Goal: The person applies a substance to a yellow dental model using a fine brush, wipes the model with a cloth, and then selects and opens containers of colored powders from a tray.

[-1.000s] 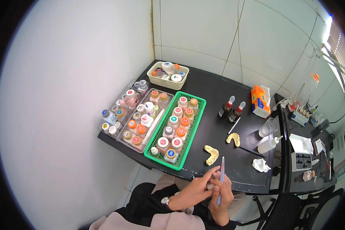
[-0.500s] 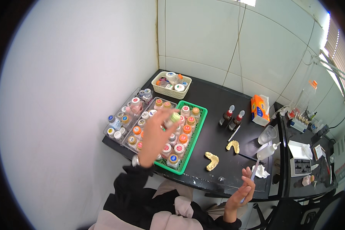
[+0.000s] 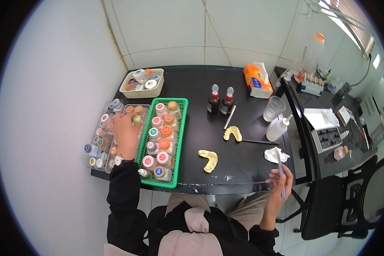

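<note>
My left hand [image 3: 124, 131] reaches down into the clear plastic tray at the left, its fingers closed around a small jar with a light green lid [image 3: 136, 121]. Other small jars with white, orange and brown lids stand close about it. My right hand [image 3: 280, 182], at the table's front edge, grips a slim lilac-handled tool [image 3: 282, 181] that points up and away; its kind is not clear. Two cream dental arch models lie between the hands: one nearer [image 3: 209, 161], one farther [image 3: 232, 134]. A crumpled white tissue [image 3: 276, 155] is just beyond my right hand.
Beside the clear tray stands a green basket [image 3: 180, 145] of lidded jars. Behind are a cream basket [image 3: 143, 93], two brown bottles [image 3: 213, 104] and an orange tissue pack [image 3: 258, 81]. A clear cup [image 3: 274, 109] and white squeeze bottle [image 3: 278, 129] stand right.
My left hand has carried the green-lidded jar from above the green basket down into the clear tray. The view has shifted right. My right hand keeps the lilac-handled tool.
</note>
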Demonstrator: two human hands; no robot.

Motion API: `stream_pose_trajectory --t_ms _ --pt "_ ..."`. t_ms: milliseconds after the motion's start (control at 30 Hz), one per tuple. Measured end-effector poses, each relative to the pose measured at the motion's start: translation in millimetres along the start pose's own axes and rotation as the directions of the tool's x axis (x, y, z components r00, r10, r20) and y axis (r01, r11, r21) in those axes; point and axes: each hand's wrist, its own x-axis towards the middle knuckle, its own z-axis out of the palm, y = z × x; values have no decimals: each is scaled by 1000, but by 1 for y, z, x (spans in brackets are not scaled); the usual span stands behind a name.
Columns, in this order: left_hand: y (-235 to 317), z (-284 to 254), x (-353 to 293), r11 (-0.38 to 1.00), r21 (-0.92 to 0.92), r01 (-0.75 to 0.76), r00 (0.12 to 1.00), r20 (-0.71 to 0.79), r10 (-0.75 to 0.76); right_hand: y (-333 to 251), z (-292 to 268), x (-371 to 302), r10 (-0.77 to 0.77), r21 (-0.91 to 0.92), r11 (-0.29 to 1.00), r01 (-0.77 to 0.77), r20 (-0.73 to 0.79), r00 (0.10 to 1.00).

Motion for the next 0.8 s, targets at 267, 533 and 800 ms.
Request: stream_pose_trajectory --t_ms 267,533,800 --pt "7 3 0 970 209 -127 990 91 110 13 -22 35 -115 -655 632 414 449 886" --pt "3 7 -1 948 278 -157 983 140 122 -3 -14 57 -36 -761 367 536 564 825" --pt "7 -11 -4 980 110 -168 980 125 154 45 30 124 -90 -592 10 806 802 590"
